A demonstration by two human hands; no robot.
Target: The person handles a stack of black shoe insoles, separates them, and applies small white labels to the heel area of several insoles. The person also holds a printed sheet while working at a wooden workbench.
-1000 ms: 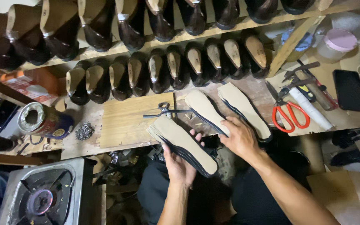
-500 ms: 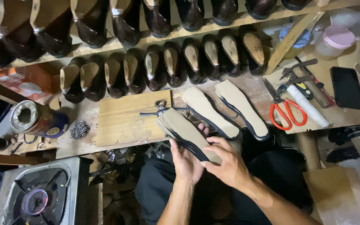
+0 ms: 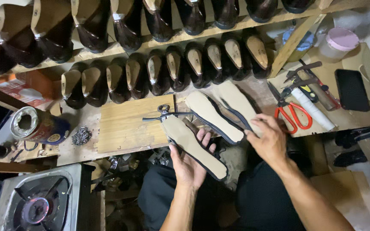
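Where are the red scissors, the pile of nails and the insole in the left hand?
red scissors [image 3: 294,116], head view, on a red handle loop.
pile of nails [image 3: 81,135], head view, middle of the heap.
insole [image 3: 193,145], head view, on its tan face, resting on the left hand [image 3: 189,164].

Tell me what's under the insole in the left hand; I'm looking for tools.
The left hand cradles the insole from below. Its far end lies over black pincers on the wooden board. Whatever else lies beneath the insole is covered.
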